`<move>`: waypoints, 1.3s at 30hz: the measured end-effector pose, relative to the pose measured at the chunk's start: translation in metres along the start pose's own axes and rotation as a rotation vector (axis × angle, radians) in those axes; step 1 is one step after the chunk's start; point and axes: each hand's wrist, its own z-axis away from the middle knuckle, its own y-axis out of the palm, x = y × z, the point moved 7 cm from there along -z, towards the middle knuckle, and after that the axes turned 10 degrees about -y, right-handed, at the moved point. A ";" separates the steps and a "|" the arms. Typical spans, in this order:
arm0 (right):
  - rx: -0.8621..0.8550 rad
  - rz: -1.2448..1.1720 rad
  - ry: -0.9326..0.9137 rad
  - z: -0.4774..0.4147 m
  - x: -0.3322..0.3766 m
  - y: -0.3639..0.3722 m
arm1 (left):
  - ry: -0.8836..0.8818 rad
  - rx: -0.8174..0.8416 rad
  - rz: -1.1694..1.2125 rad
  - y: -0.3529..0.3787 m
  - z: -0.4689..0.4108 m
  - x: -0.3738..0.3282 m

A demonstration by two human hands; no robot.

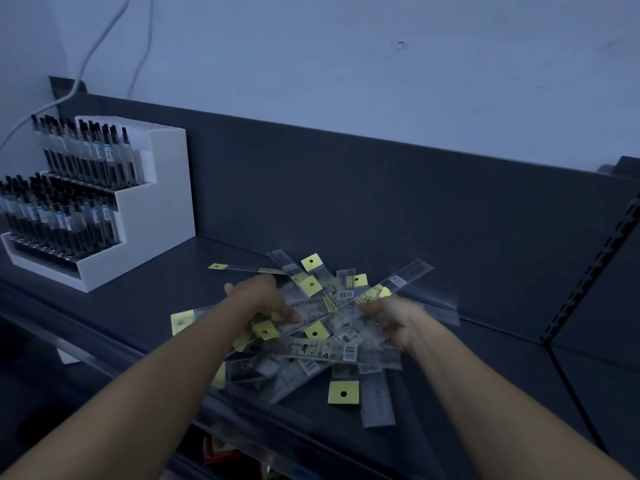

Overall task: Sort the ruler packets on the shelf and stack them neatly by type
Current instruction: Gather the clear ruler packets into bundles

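Pale scuffed wall (346, 46), dimly lit; two white cables (93, 46) hung at left. Dark grey shelf (485, 358) carried a white tiered stand (162, 202) of pens (69, 209).

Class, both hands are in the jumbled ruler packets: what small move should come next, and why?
Probably draw one long packet out with the right hand and lay it on the bare shelf, starting a stack: the ruler packets lie crossed in one heap, with no sorted stack visible.

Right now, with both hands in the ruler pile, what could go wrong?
Some ruler packets lie right at the front edge of the shelf; stirring the pile with the left hand and right hand could push them off. The light is dim and the clear sleeves look alike, so types may get mixed.
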 end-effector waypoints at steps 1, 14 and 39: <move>0.010 -0.012 -0.010 0.001 0.002 0.002 | 0.016 0.032 0.040 0.003 -0.001 -0.003; -0.152 0.402 -0.270 -0.003 0.039 -0.041 | 0.363 0.099 -0.034 0.000 0.000 -0.048; 0.002 0.727 -0.050 0.015 0.018 -0.041 | 0.219 0.082 -0.397 -0.003 -0.010 -0.010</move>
